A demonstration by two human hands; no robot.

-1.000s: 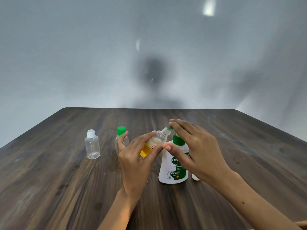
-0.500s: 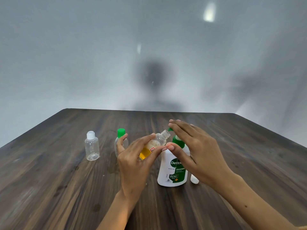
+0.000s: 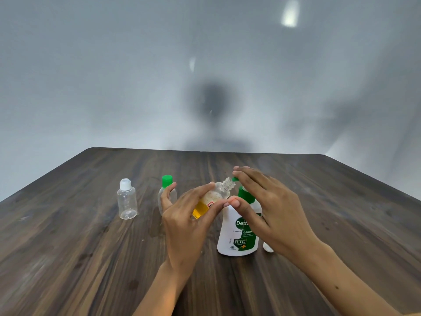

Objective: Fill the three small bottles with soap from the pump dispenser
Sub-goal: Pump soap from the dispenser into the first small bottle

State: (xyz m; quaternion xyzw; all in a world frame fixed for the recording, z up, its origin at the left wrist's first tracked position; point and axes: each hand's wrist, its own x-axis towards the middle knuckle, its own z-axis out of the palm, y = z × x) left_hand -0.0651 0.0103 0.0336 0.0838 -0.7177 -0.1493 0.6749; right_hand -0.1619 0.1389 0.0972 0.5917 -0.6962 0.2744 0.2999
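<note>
At the middle of the table (image 3: 68,258), my left hand (image 3: 184,226) grips the open small bottle (image 3: 214,197), tilted so its mouth meets the green spout of the pump dispenser (image 3: 239,233); amber soap pools low inside. My right hand (image 3: 273,215) lies flat-fingered on the pump head, holding nothing. Two capped bottles, white-capped (image 3: 127,199) and green-capped (image 3: 167,185), stand left, apart. Open board everywhere near the edges.
</note>
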